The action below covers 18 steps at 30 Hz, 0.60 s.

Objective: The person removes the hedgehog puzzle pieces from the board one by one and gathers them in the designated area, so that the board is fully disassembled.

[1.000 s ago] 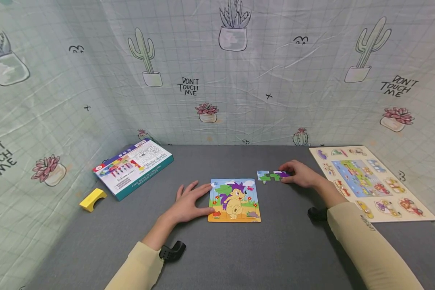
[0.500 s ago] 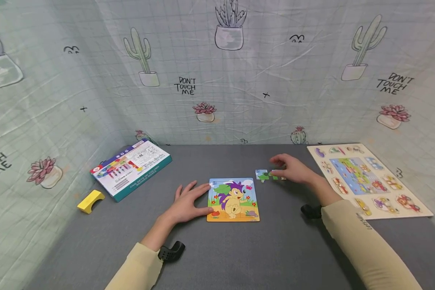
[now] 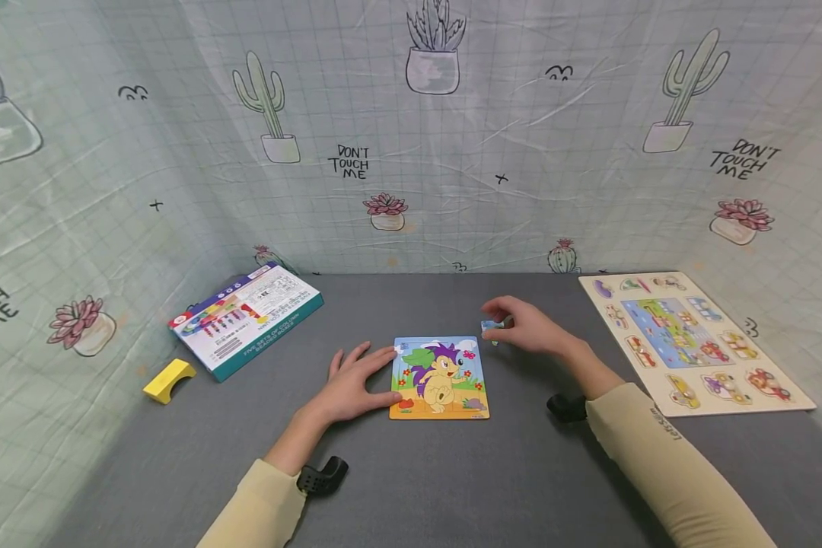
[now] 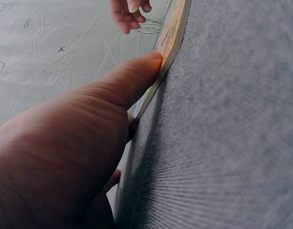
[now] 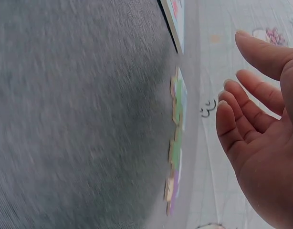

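Touching one puzzle, the left hand lay spread. The right hand, thumb and fingers apart, hovered near one jigsaw strip.

Free tabletop nearside of puzzle, box blocking left, board right

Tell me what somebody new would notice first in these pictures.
Probably the bright hedgehog puzzle near the middle of the gray table, with the left hand touching its left edge. To its right, the right hand hovers over a row of puzzle pieces. Next, the eye might catch the picture board at far right and the yellow block at left.
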Each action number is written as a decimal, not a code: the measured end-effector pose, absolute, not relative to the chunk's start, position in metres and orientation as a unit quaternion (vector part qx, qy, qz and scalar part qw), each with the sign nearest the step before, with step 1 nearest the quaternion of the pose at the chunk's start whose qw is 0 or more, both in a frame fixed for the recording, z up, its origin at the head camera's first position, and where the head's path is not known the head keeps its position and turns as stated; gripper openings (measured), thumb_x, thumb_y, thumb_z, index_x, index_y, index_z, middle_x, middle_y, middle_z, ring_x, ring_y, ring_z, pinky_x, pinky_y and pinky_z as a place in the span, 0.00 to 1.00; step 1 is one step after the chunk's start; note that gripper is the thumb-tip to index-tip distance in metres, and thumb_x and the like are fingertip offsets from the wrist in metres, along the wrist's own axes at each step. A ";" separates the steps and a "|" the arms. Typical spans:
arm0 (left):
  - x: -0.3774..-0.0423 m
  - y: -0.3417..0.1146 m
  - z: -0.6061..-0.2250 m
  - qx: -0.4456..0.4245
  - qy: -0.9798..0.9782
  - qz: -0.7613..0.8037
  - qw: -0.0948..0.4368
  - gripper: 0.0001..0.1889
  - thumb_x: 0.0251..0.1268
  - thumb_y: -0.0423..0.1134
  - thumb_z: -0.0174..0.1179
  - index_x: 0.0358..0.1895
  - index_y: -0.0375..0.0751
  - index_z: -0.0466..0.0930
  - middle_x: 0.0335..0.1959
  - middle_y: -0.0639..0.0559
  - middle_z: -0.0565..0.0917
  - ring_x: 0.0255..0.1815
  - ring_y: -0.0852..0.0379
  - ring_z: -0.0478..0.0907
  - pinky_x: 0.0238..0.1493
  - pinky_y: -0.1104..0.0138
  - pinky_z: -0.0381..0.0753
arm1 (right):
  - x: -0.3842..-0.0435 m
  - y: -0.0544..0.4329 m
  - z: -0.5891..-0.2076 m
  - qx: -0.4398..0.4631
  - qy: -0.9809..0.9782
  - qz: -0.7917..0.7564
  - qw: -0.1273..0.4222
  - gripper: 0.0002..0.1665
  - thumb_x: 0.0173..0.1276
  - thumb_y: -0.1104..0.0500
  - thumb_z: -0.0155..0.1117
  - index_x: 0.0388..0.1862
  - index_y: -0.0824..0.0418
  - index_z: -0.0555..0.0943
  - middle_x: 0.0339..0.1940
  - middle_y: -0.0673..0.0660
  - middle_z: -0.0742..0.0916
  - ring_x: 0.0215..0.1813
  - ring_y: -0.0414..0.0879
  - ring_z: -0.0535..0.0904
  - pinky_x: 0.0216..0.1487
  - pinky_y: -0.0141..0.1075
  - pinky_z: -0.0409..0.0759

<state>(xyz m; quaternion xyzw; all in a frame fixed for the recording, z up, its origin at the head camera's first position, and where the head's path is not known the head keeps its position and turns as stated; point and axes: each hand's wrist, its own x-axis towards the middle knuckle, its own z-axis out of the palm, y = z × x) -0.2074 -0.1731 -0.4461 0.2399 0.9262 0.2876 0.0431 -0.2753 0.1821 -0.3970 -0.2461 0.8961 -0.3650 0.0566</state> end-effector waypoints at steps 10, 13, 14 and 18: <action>-0.209 -0.174 -0.450 0.249 0.925 0.283 0.038 0.42 0.63 0.60 0.67 0.77 0.47 0.67 0.76 0.51 0.67 0.80 0.38 0.46 0.70 0.33 0.30 | -0.268 0.166 -0.406 -0.267 0.892 -0.359 0.069 0.30 0.68 0.57 0.72 0.63 0.71 0.76 0.54 0.65 0.82 0.53 0.57 0.77 0.52 0.48 0.79; -0.209 -0.174 -0.450 0.251 0.925 0.284 0.038 0.42 0.63 0.61 0.67 0.77 0.47 0.67 0.76 0.51 0.67 0.80 0.38 0.46 0.70 0.34 0.30 | -0.267 0.161 -0.409 -0.276 0.891 -0.353 0.072 0.29 0.67 0.57 0.73 0.61 0.71 0.77 0.52 0.64 0.83 0.51 0.55 0.77 0.52 0.48 0.79; -0.209 -0.174 -0.450 0.251 0.924 0.285 0.038 0.42 0.63 0.60 0.67 0.77 0.47 0.67 0.76 0.51 0.67 0.80 0.38 0.46 0.70 0.34 0.30 | -0.267 0.160 -0.410 -0.277 0.891 -0.351 0.075 0.29 0.66 0.57 0.73 0.61 0.71 0.77 0.52 0.63 0.83 0.51 0.55 0.77 0.52 0.48 0.79; -0.210 -0.175 -0.450 0.248 0.925 0.284 0.037 0.42 0.63 0.61 0.67 0.77 0.47 0.67 0.76 0.51 0.67 0.80 0.39 0.46 0.70 0.34 0.30 | -0.267 0.155 -0.413 -0.286 0.893 -0.337 0.083 0.29 0.66 0.56 0.74 0.60 0.70 0.78 0.51 0.61 0.82 0.50 0.52 0.76 0.54 0.47 0.78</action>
